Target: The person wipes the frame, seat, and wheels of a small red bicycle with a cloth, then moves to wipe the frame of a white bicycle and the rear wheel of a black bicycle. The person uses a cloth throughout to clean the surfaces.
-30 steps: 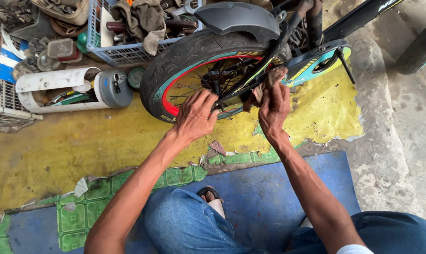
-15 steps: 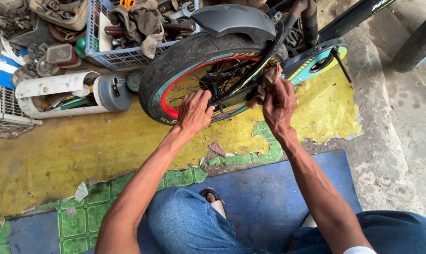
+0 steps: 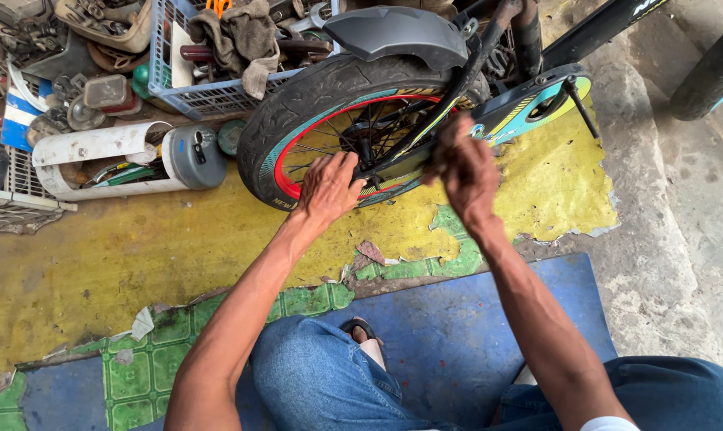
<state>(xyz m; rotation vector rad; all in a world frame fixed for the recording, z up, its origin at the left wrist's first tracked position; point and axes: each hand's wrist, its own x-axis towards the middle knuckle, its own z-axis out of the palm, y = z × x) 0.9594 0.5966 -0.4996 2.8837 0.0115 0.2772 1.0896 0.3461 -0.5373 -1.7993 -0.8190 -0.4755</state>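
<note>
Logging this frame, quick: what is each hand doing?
Left hand: open, fingers resting on the bicycle wheel rim.
Right hand: closed near the wheel hub; what it holds cannot be told.

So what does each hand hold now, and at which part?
The left hand rests on the bicycle wheel at its lower rim. The right hand is blurred; its hold cannot be told.

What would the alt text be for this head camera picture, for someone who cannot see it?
Seen from above, a person's left hand and right hand work at a small bicycle's rear wheel, which stands on a worn yellow floor. A blue crate of tools sits behind.
</note>
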